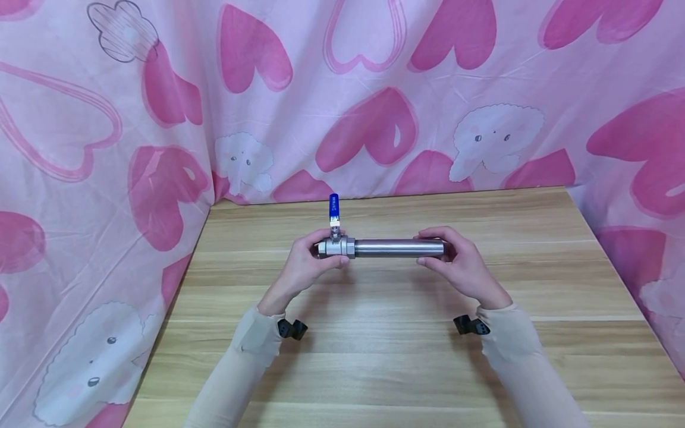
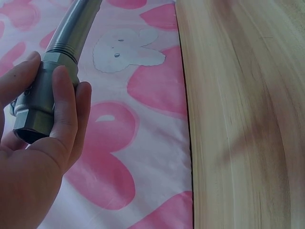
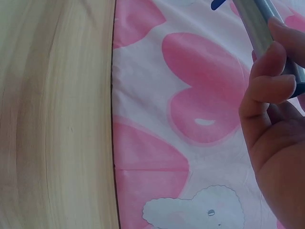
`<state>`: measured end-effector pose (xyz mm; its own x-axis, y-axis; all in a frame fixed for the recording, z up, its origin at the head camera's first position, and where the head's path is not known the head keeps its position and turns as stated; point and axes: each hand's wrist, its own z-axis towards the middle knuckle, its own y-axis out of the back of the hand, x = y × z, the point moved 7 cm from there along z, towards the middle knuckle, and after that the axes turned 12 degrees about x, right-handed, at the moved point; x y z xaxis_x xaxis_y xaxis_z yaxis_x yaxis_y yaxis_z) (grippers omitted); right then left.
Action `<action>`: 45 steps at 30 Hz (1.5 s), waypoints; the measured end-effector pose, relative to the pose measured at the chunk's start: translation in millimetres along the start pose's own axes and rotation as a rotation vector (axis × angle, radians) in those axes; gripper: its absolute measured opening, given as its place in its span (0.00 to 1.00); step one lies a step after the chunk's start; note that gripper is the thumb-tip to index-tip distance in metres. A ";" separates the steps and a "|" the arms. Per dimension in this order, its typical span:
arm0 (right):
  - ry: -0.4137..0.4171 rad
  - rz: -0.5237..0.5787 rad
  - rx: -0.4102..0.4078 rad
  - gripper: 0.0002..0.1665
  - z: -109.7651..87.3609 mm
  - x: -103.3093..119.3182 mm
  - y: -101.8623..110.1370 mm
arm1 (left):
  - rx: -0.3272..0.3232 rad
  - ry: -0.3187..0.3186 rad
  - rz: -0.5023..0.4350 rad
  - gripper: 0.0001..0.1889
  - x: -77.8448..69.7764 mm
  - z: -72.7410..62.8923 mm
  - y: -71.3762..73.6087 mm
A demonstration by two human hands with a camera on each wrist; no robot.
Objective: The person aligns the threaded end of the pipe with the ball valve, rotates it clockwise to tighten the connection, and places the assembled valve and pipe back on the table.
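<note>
A steel ball valve (image 1: 336,246) with a blue lever handle (image 1: 334,207) is joined to a straight metal pipe (image 1: 396,248), and the two lie level across the middle of the head view. My left hand (image 1: 304,261) grips the valve body, thumb on the near side and fingers on the far side. At the pipe's other end, my right hand (image 1: 460,261) holds it between thumb and fingers. Threads (image 2: 64,51) show where the pipe enters the valve in the left wrist view. The lever points away from me. Both hands hold the assembly above the table.
The wood-grain table (image 1: 374,368) spreads beneath both arms. A pink cloth (image 1: 299,119) with hearts and white cartoon figures hangs behind it and along both sides. Small black cameras (image 1: 292,329) sit on the wrists.
</note>
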<state>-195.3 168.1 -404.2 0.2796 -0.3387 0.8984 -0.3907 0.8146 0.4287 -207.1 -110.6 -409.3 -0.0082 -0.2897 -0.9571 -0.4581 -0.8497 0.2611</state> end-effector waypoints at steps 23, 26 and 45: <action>-0.013 -0.032 -0.018 0.23 3.4 -3.1 0.8 | -0.013 -0.007 0.030 0.26 -1.4 0.6 0.5; -0.021 -0.048 -0.019 0.22 4.0 -2.5 1.1 | -0.013 -0.020 0.025 0.26 -2.2 0.6 0.3; -0.017 -0.036 -0.011 0.20 8.0 -1.5 1.6 | -0.015 -0.016 0.034 0.28 -3.1 -0.1 0.6</action>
<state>-203.3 166.1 -404.1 0.2785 -0.3757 0.8839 -0.3706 0.8070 0.4598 -207.3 -110.3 -406.2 -0.0376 -0.3115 -0.9495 -0.4440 -0.8460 0.2951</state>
